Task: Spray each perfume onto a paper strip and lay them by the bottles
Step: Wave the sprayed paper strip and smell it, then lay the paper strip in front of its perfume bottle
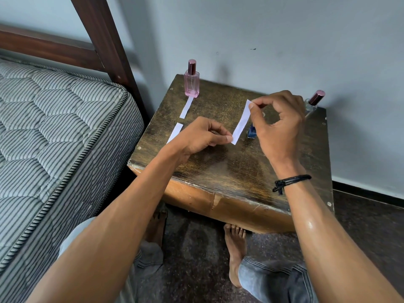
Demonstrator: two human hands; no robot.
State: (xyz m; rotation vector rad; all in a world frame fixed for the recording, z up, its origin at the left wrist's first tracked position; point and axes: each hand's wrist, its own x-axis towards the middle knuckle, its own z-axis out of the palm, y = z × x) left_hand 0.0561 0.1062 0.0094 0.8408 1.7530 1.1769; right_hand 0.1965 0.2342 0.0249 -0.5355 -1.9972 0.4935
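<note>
A white paper strip point(241, 122) is held above the small wooden table point(229, 167) by both hands. My left hand point(196, 136) pinches its lower end and my right hand point(277, 125) pinches its upper end. A pink perfume bottle point(191, 80) stands upright at the table's far left corner, and a paper strip point(186, 107) lies flat just in front of it. Another strip point(176, 131) lies nearer, partly hidden by my left hand. A blue bottle point(251, 131) stands behind the held strip, mostly hidden. A clear bottle with a dark red cap point(313, 103) stands at the far right, partly behind my right hand.
A striped mattress point(54, 127) on a dark wooden bed frame point(102, 40) stands to the table's left. A grey wall point(284, 40) is right behind the table. My bare feet point(235, 248) rest on the dark floor under the table's front edge.
</note>
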